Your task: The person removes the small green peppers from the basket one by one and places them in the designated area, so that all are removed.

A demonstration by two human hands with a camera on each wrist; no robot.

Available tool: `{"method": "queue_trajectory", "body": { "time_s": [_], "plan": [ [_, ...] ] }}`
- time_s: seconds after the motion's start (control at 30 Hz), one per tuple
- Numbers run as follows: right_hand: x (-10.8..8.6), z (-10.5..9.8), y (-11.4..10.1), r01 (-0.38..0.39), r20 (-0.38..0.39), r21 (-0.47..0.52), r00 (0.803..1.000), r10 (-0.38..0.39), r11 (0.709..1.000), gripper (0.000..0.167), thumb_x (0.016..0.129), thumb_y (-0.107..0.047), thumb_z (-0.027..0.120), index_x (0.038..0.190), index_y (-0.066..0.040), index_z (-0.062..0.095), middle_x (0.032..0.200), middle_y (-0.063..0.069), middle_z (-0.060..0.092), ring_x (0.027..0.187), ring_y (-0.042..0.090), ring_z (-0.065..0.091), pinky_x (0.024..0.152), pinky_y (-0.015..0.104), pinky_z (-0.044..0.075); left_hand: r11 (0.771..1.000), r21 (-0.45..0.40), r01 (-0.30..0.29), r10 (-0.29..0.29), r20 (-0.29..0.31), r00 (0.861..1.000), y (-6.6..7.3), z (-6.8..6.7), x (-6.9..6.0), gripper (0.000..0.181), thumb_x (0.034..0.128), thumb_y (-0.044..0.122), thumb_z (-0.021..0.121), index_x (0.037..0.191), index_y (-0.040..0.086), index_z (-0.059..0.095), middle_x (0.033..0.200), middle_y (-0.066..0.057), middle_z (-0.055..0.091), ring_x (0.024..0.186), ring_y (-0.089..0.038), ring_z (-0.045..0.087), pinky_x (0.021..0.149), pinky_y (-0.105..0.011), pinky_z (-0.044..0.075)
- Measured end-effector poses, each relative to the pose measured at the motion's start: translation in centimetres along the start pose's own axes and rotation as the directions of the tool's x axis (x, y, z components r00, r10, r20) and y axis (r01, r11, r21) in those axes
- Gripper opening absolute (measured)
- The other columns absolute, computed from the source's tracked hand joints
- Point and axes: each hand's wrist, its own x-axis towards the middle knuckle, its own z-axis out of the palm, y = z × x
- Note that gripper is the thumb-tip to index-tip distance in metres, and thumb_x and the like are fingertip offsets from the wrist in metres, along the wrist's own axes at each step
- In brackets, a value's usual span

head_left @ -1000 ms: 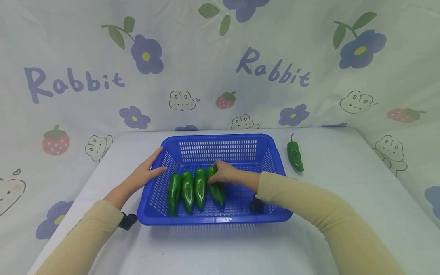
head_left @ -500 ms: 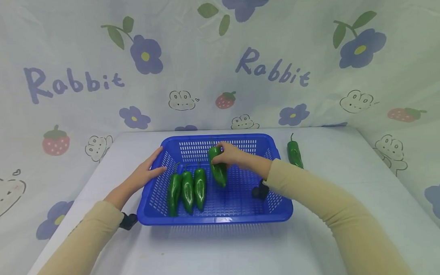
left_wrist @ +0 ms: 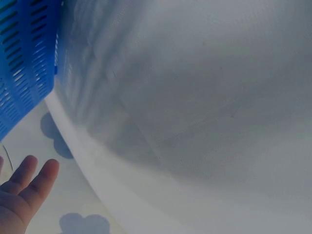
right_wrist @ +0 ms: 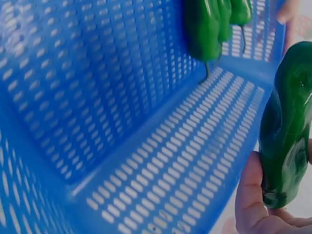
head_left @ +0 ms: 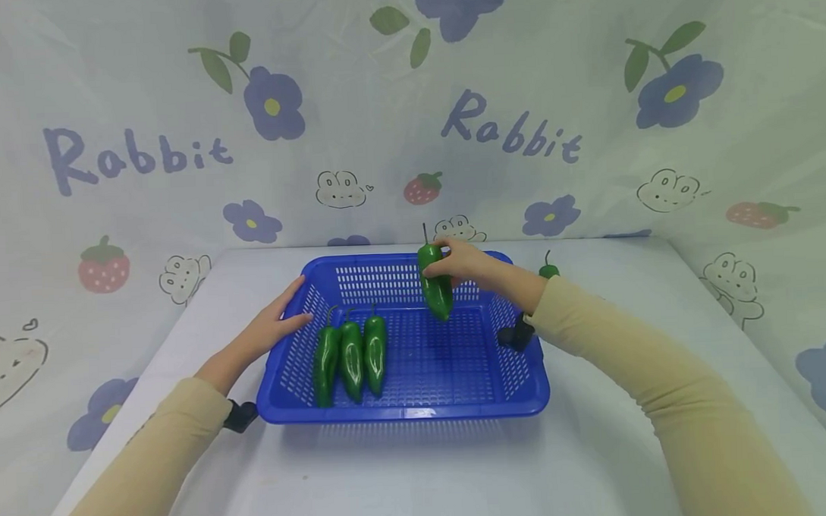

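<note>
A glossy green chili pepper (head_left: pixel 433 286) hangs upright, stem up, over the back part of the blue basket (head_left: pixel 405 412). My right hand (head_left: pixel 464 262) pinches it near the stem end between thumb and fingers. In the right wrist view that pepper (right_wrist: pixel 288 122) is close to the camera, above the slotted basket wall. Three more green peppers (head_left: pixel 351 360) lie side by side on the left of the basket floor. At the basket's left rim rests my left hand (head_left: pixel 273 323), its fingers extended; in the left wrist view some straight fingers (left_wrist: pixel 39 187) show beside the basket wall.
On the white table (head_left: pixel 421 478), right of the basket, lies another green pepper (head_left: pixel 548 271), mostly hidden behind my right sleeve. A patterned cloth (head_left: pixel 381 122) with flowers and rabbits stands behind the table.
My right hand has lifted the fourth pepper off the basket floor and carried it back and to the right. The left hand and the other peppers have stayed put.
</note>
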Motion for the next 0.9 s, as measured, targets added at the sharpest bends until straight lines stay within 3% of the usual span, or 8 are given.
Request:
{"method": "queue_trajectory", "body": {
  "time_s": [0.6,0.9],
  "plan": [
    [-1.0,-6.5,1.4,-0.002,-0.108,-0.016,0.994,0.001,1.000,0.069,0.086,-0.014,0.060,0.142,-0.004,0.021,0.132,0.024,0.039,0.113,0.039,0.051,0.090,0.044,0.048,1.000,-0.008,0.005,-0.005,0.002,1.000,0.1,0.0,0.0,0.075,0.0913,0.022,0.049,0.148,0.009,0.001,0.148,-0.030,0.009,0.128,-0.054,0.023,0.099,-0.067,0.024],
    [-1.4,-9.8,2.3,-0.027,-0.195,0.013,0.980,0.029,1.000,0.069,0.088,-0.015,0.058,0.144,-0.004,0.020,0.133,0.025,0.038,0.115,0.039,0.049,0.096,0.044,0.043,1.000,-0.014,0.011,-0.011,0.006,1.000,0.1,-0.1,0.1,0.075,0.0912,0.021,0.049,0.148,0.009,0.001,0.148,-0.030,0.008,0.128,-0.054,0.022,0.100,-0.066,0.022]
  ]
}}
